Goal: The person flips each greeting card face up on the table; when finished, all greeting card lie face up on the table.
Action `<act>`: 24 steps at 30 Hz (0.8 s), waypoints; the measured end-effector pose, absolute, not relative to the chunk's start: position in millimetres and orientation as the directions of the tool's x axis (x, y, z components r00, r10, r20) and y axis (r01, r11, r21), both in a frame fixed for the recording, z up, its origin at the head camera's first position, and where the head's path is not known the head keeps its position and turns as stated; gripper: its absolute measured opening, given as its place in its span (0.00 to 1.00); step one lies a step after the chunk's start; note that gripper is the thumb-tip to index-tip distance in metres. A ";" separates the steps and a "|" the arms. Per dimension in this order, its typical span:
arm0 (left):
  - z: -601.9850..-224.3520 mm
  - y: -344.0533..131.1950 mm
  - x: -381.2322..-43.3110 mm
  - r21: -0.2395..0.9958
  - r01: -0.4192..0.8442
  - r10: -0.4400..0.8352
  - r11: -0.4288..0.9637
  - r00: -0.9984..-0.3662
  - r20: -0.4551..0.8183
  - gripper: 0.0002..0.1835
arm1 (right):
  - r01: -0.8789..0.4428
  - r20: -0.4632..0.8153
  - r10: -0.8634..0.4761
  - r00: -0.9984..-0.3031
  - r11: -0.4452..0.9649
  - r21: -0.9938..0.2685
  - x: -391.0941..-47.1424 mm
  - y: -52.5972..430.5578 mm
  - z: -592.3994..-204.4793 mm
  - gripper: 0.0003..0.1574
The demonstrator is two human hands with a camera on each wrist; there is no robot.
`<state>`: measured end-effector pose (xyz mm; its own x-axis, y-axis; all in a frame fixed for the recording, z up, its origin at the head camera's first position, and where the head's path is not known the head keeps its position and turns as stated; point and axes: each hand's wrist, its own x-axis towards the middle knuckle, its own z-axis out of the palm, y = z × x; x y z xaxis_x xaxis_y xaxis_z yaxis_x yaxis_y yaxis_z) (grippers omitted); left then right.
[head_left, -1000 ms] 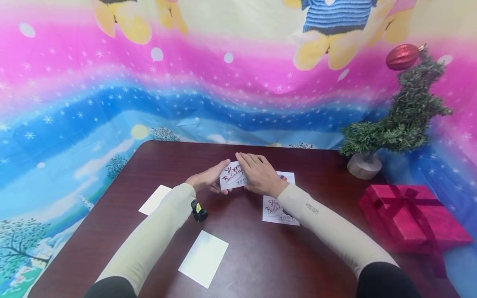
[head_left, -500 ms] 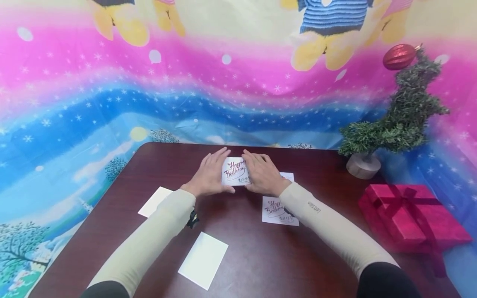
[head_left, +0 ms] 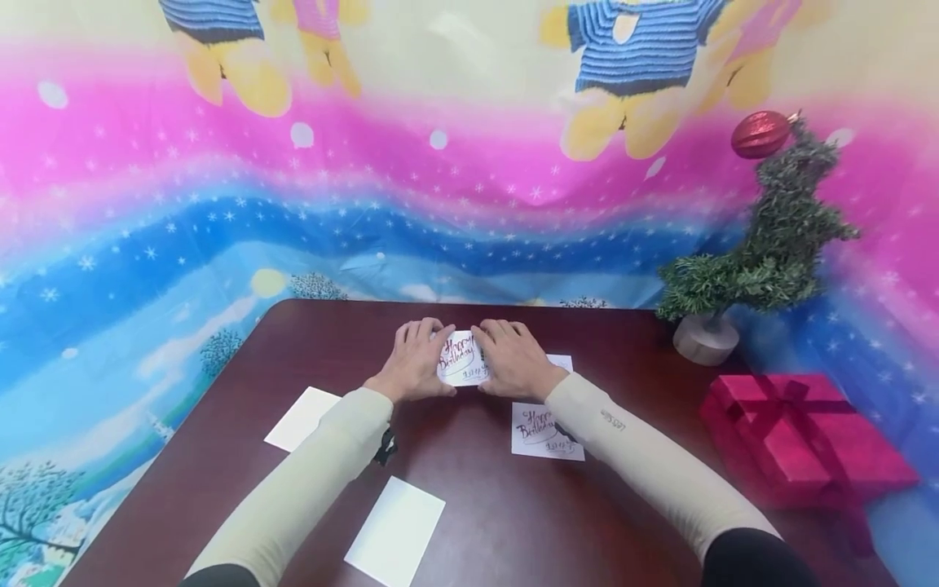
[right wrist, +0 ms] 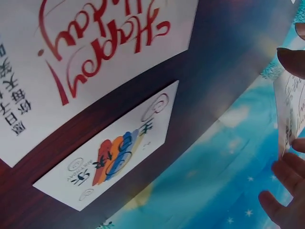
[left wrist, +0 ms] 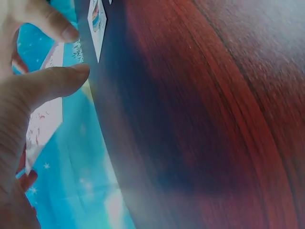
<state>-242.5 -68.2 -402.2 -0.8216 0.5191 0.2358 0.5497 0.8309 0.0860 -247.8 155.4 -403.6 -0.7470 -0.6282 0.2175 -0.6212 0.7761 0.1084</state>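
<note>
A white birthday card [head_left: 460,359] with red "Happy Birthday" lettering is held up over the far part of the table. My left hand [head_left: 416,363] grips its left side, fingers along the top and thumb at the lower edge. On the opposite side my right hand [head_left: 517,359] grips it in much the same way, covering part of the print. The right wrist view shows the held card's edge [right wrist: 289,107] between thumb and fingers. Below the right wrist lies another "Happy Birthday" card [right wrist: 109,43]; beyond it is a card with a colourful drawing [right wrist: 114,150], mostly hidden in the head view.
Two blank white cards lie face up on the dark table, one at the left [head_left: 301,417] and one near the front [head_left: 396,530]. At the right are a red gift box [head_left: 807,432] and a small green tree [head_left: 763,236] on a wooden base. A printed cloth [head_left: 367,163] hangs behind.
The left hand has turned from holding the card's side, thumb on top, to gripping it with the back of the hand upward. The card is now straighter between both hands; the view tilts upward slightly.
</note>
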 end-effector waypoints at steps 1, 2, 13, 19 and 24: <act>-403.9 -68.5 -242.0 0.094 0.550 0.521 0.830 -0.824 0.223 0.61 | -0.619 0.201 -0.628 -0.752 0.777 0.113 -247.9 154.9 -405.6 0.67; -405.6 -69.0 -241.8 0.099 0.550 0.523 0.829 -0.826 0.209 0.61 | -0.618 0.188 -0.629 -0.754 0.777 0.121 -248.2 154.3 -407.6 0.68; -419.7 -80.0 -257.0 0.172 0.463 0.471 0.869 -0.882 -0.007 0.63 | -0.600 0.041 -0.601 -0.799 0.800 0.023 -262.9 135.7 -422.9 0.72; -428.6 -84.8 -264.6 0.219 0.428 0.459 0.877 -0.880 -0.119 0.60 | -0.550 -0.046 -0.555 -0.831 0.831 -0.083 -270.2 128.7 -431.8 0.75; -433.9 -86.0 -268.1 0.242 0.418 0.462 0.875 -0.872 -0.164 0.55 | -0.524 -0.083 -0.536 -0.840 0.842 -0.130 -274.4 128.2 -435.4 0.76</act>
